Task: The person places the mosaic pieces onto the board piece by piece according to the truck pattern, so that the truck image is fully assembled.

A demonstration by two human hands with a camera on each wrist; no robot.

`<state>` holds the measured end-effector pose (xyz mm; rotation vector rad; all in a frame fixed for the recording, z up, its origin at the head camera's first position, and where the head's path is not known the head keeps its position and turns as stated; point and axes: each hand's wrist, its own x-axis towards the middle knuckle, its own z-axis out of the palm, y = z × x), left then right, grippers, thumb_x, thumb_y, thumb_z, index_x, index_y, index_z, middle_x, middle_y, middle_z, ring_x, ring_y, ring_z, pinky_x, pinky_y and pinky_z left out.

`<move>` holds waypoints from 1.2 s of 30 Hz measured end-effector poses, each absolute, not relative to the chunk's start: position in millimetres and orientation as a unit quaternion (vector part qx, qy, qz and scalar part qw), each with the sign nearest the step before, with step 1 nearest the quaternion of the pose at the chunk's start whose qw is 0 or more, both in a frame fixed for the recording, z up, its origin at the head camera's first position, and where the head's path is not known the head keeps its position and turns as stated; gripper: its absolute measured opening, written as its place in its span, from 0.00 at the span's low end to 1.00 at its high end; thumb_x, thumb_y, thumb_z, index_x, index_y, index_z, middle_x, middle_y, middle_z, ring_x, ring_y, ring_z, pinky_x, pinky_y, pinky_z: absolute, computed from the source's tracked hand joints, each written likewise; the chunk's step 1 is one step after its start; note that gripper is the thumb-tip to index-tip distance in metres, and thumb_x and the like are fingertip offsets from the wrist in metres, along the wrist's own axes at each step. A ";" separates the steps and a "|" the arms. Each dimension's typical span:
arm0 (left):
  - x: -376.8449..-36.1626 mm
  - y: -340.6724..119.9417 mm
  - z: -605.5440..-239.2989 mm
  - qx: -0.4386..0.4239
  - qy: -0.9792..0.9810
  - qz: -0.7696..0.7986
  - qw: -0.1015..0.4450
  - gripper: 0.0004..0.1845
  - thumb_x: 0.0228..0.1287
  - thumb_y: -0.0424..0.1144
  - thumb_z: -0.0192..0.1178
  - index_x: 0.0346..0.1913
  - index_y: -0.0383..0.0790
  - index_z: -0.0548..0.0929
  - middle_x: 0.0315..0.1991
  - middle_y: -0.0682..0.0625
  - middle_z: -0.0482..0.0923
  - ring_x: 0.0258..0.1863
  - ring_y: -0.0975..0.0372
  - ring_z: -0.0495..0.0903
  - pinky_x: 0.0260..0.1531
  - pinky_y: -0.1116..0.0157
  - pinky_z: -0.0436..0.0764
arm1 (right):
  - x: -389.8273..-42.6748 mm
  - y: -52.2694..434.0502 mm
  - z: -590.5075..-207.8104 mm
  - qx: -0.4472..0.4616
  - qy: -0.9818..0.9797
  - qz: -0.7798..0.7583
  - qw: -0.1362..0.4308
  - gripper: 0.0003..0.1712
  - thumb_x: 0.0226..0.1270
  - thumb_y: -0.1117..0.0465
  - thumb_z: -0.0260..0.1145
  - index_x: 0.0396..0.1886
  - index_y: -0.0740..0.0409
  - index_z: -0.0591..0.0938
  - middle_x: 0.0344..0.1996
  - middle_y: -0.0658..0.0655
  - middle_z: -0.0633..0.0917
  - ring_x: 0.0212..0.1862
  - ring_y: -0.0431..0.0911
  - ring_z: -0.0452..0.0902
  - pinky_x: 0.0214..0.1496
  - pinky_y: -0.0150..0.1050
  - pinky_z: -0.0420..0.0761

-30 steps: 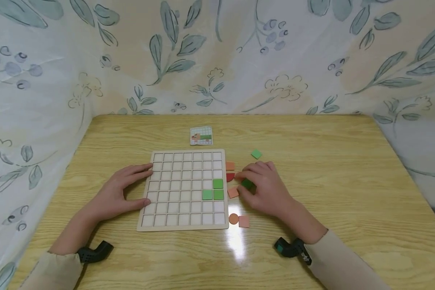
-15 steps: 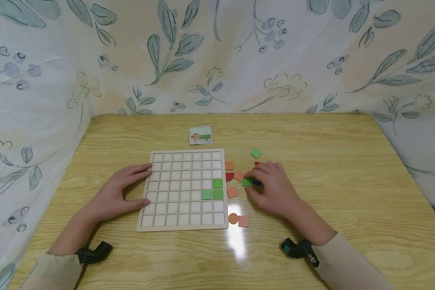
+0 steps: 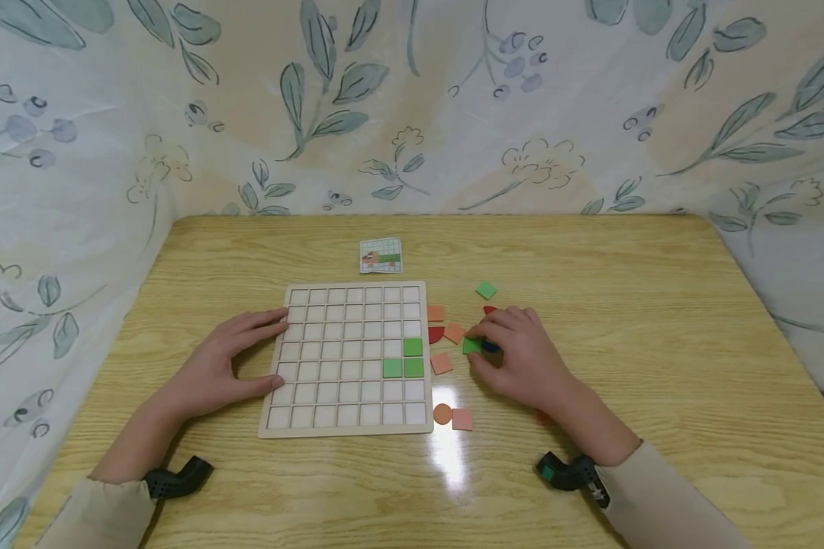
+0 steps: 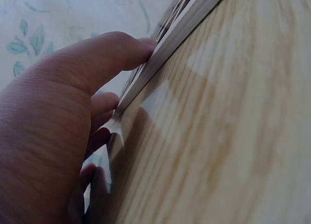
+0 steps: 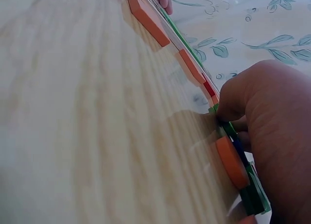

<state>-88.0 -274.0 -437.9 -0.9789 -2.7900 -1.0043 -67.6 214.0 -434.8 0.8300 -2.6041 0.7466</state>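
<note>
My left hand (image 3: pixel 230 362) rests along the left edge of a wooden grid board (image 3: pixel 329 436), thumb and fingertips touching the frame with the fingers spread. Three green square tiles sit in cells near the board's right side, one of them a paler green tile (image 3: pixel 392 368). Right of the board, my right hand (image 3: pixel 515 354) pinches a green square tile (image 3: pixel 471 346) between thumb and index finger, low at the table. A dark blue piece (image 3: pixel 490 347) lies partly hidden beneath that hand. In the right wrist view, the thumb (image 5: pixel 233 100) touches a green tile's edge.
A picture card (image 3: pixel 381 256) lies behind the board. Around my right hand are orange square tiles (image 3: pixel 442 364), a red curved piece (image 3: pixel 436 335), a loose green tile (image 3: pixel 486 290), an orange round piece (image 3: pixel 442 414) and a pink square tile (image 3: pixel 461 419).
My right hand has shifted slightly right, away from the board, uncovering an orange tile and a red piece's tip. The green tile now shows between its fingertips. My left hand stays put.
</note>
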 end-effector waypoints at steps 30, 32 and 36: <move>-88.8 -278.2 -444.8 -0.314 -0.890 -0.332 0.002 0.46 0.56 0.43 0.86 0.79 0.48 0.79 0.82 0.52 0.69 0.81 0.59 0.63 0.74 0.79 0.52 | -79.0 194.9 -434.2 0.335 -0.879 0.289 0.180 0.12 0.60 0.58 0.81 0.44 0.53 0.94 0.40 0.50 0.89 0.48 0.50 0.83 0.56 0.54 0.73; -88.7 -277.9 -445.5 -0.316 -0.888 -0.334 0.003 0.46 0.56 0.42 0.86 0.79 0.48 0.78 0.82 0.52 0.68 0.81 0.60 0.62 0.74 0.79 0.52 | -79.5 192.5 -433.2 0.335 -0.881 0.285 0.175 0.13 0.61 0.57 0.81 0.44 0.53 0.94 0.41 0.50 0.89 0.49 0.51 0.82 0.57 0.54 0.73; -89.7 -276.6 -445.0 -0.318 -0.888 -0.331 0.006 0.46 0.57 0.43 0.86 0.79 0.48 0.78 0.82 0.53 0.69 0.80 0.58 0.64 0.74 0.79 0.52 | -81.1 187.5 -431.4 0.334 -0.885 0.279 0.167 0.13 0.62 0.56 0.81 0.45 0.53 0.94 0.42 0.51 0.89 0.49 0.51 0.82 0.58 0.53 0.73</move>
